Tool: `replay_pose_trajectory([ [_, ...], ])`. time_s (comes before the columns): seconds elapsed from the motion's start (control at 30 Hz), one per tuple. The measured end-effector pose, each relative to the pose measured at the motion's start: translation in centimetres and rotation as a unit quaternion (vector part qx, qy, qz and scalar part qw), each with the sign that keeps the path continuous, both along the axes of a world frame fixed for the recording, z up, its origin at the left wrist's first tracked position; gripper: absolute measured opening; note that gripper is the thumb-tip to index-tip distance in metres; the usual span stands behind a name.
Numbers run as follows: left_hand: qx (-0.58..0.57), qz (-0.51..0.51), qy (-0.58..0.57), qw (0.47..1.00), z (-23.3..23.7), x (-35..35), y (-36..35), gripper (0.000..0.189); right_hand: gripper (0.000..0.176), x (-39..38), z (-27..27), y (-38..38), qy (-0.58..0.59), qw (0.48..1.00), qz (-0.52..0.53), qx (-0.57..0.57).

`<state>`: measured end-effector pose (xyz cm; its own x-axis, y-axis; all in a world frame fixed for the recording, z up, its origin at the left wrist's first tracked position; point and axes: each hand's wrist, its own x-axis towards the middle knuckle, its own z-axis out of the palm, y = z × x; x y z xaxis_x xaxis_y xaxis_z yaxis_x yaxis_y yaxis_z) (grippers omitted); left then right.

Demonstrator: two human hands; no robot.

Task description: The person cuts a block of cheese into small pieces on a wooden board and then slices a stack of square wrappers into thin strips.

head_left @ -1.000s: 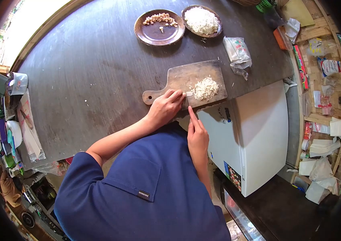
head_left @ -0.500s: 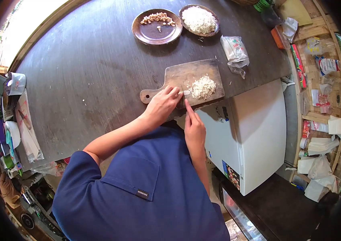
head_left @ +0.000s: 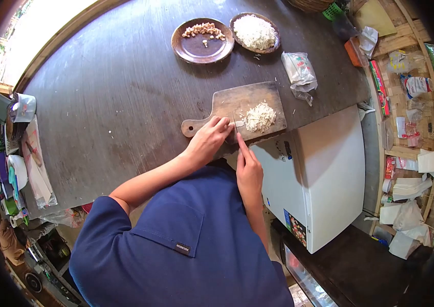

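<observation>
A wooden cutting board with a round handle lies near the table's edge. My left hand is over its lower left part, fingers bent together on a small pale piece. In my right hand is a knife, its thin blade upright beside my left fingertips and my index finger stretched along it. Just right of the blade lies a pale slice. A heap of thin pale strips rests on the board's right part.
Beyond the board stand a brown plate with small brown-white pieces and a plate of white shreds. A plastic bag lies at the right. A white appliance stands below the table edge.
The board, plates and bag appear slightly lower in the view. Both hands stay at the same spot on the board, the knife still beside my left fingertips.
</observation>
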<state>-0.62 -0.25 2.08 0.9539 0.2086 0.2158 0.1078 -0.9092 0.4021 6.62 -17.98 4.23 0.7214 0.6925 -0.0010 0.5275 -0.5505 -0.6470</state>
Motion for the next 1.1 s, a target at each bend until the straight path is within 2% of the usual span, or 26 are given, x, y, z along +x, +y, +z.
replay_pose_trajectory([
  [0.17, 0.003, -0.003, -0.017, 1.0, -0.5, -0.1, 0.0, 0.05, 0.061, -0.9, 0.7, -1.6, 0.035, 0.999, -0.007, -0.04],
  [0.27, 0.022, -0.006, -0.01, 1.0, -0.5, 0.0, 0.2, 0.05, 0.061, -0.4, 0.4, -0.6, 0.042, 0.998, -0.009, -0.035],
  [0.33, 0.022, -0.015, -0.011, 1.0, -0.4, 0.0, 0.2, 0.051, 0.061, 0.1, -0.5, 0.0, 0.013, 1.0, -0.001, 0.007],
  [0.47, 0.007, -0.017, -0.028, 0.999, -0.6, -0.1, 0.7, 0.05, 0.06, -0.2, 0.1, -0.3, 0.008, 1.0, 0.007, -0.002],
  [0.57, 0.0, -0.015, -0.033, 0.999, -0.3, -0.1, 0.3, 0.049, 0.059, -1.1, 1.1, -1.5, 0.013, 0.998, -0.001, -0.062],
  [0.67, -0.007, 0.0, -0.008, 1.0, -0.5, -0.2, 0.1, 0.049, 0.059, -1.2, 1.0, -1.5, 0.02, 0.998, -0.004, -0.058],
  [0.77, 0.025, -0.007, -0.037, 0.999, -0.7, 0.0, 0.1, 0.051, 0.059, -0.5, -0.1, -0.5, 0.001, 0.998, -0.004, -0.067],
  [0.97, 0.021, -0.006, -0.031, 0.999, -0.8, 0.0, 0.4, 0.052, 0.056, 0.3, 0.2, 0.1, -0.002, 1.0, 0.008, -0.004],
  [1.1, -0.004, 0.011, -0.014, 1.0, -0.5, -0.2, -0.1, 0.05, 0.054, -0.8, 1.0, -1.1, 0.035, 0.998, -0.004, -0.047],
])
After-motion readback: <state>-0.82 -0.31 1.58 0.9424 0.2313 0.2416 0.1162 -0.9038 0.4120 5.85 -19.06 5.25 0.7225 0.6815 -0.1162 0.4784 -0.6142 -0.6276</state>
